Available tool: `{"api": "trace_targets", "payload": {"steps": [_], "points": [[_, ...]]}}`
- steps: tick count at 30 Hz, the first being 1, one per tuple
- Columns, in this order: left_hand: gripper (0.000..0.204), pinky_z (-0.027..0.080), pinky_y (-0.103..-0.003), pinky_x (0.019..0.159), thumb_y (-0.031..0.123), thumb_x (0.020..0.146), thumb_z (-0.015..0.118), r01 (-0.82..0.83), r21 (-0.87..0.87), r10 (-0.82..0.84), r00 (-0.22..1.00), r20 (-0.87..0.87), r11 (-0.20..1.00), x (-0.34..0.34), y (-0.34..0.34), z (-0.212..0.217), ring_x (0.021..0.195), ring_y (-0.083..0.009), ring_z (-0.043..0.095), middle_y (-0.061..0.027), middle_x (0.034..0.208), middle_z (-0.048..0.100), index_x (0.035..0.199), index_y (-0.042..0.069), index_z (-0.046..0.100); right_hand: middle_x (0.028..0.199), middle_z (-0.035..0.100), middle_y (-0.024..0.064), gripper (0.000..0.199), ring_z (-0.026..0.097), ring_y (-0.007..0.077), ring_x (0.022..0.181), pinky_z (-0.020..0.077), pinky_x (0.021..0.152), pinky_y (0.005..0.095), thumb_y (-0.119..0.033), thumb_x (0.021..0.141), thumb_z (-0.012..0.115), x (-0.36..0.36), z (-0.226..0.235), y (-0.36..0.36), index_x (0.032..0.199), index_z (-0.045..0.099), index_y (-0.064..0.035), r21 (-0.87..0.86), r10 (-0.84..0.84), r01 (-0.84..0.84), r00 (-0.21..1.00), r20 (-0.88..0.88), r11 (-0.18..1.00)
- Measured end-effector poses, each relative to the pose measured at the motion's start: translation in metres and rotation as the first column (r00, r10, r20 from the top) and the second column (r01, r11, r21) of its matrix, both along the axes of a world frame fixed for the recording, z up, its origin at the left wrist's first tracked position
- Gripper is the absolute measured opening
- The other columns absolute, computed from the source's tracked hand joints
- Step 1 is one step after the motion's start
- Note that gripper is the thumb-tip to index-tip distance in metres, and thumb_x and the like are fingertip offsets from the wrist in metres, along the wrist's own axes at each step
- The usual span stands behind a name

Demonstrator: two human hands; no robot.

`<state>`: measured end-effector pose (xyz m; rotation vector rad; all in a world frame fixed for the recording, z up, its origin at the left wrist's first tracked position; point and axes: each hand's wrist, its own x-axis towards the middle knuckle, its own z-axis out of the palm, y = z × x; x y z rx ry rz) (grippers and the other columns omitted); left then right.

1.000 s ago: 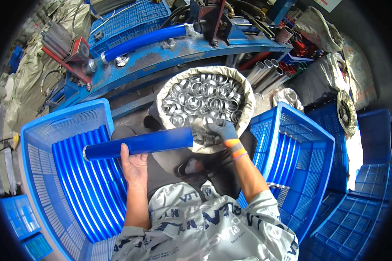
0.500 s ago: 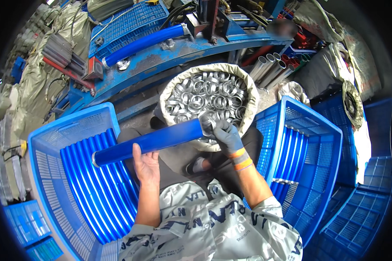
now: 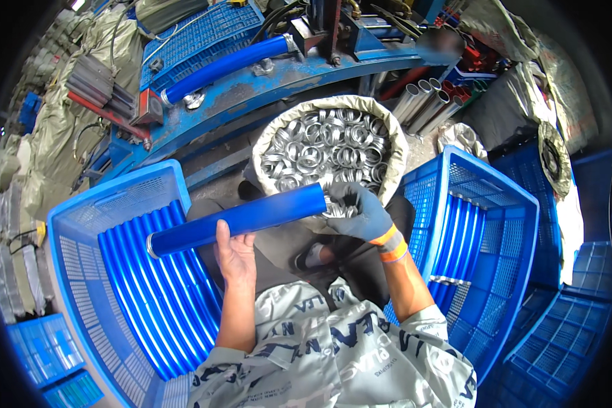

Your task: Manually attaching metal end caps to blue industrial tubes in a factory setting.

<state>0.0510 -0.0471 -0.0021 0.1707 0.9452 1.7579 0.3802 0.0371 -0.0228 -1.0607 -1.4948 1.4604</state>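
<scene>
My bare left hand point(image 3: 234, 250) grips a long blue tube point(image 3: 241, 217) from below and holds it level across my lap. My right hand point(image 3: 364, 216), in a grey glove with an orange cuff, is closed on a shiny metal ring point(image 3: 338, 206) pressed against the tube's right end. Just beyond stands a white sack point(image 3: 333, 146) full of several metal rings.
A blue crate point(image 3: 81, 224) on my left holds several blue tubes. Another blue crate point(image 3: 517, 204) on my right holds a few tubes. A blue machine frame point(image 3: 251, 81) carrying a blue tube lies ahead. Grey pipes point(image 3: 418, 98) lean beside the sack. More crates are stacked at the far right.
The tube has swung closer to level and moved toward me. My right hand has come from the sack to the tube's right end with a ring.
</scene>
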Motion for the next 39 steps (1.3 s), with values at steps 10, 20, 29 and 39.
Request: {"api": "trace_targets", "payload": {"steps": [10,20,29,39], "points": [[0.053,0.061,-0.057,0.117,0.032,0.111,0.082,0.015,-0.008,-0.016,0.997,-0.074,1.0,0.0,-0.003,0.004,0.139,-0.0336,0.072,-0.0163,0.149,0.072,0.154,0.008,0.062,0.165,0.062,0.0156,0.101,0.068,0.0221,0.142,0.0566,0.12,0.0372,-0.004,0.093,0.096,-0.018,0.016,-0.008,0.178,0.041,0.0046,-0.206,-0.064,-0.056,0.844,-0.532,0.977],[0.051,0.062,-0.056,0.116,0.033,0.112,0.081,0.032,0.006,-0.032,0.998,-0.056,0.999,-0.011,-0.004,-0.001,0.136,-0.0312,0.073,-0.0145,0.149,0.073,0.152,0.007,0.065,0.151,0.072,0.0119,0.096,0.072,0.0205,0.132,0.0613,0.111,0.0359,0.004,0.092,0.094,-0.021,0.044,0.0,0.176,0.048,0.0007,-0.152,0.005,-0.056,0.948,-0.319,0.987],[0.051,0.058,-0.056,0.122,0.032,0.112,0.08,0.067,0.021,-0.064,0.991,-0.114,0.998,-0.012,-0.005,0.0,0.141,-0.032,0.071,-0.0149,0.152,0.072,0.153,0.007,0.065,0.145,0.075,0.0099,0.093,0.074,0.0191,0.123,0.0648,0.102,0.0344,0.012,0.094,0.088,-0.029,0.044,-0.002,0.177,0.047,-0.0013,-0.149,0.014,-0.044,0.981,-0.193,0.988],[0.063,0.044,-0.054,0.136,0.047,0.114,0.075,-0.002,0.012,0.002,0.997,0.078,1.0,-0.046,0.006,-0.018,0.154,-0.0332,0.06,-0.0161,0.159,0.068,0.156,0.002,0.061,0.134,0.081,0.0113,0.083,0.078,0.0173,0.113,0.0642,0.099,0.032,0.0,0.094,0.092,-0.016,0.019,0.038,0.17,0.058,-0.0043,-0.333,0.115,-0.219,0.945,-0.305,0.917]]}}
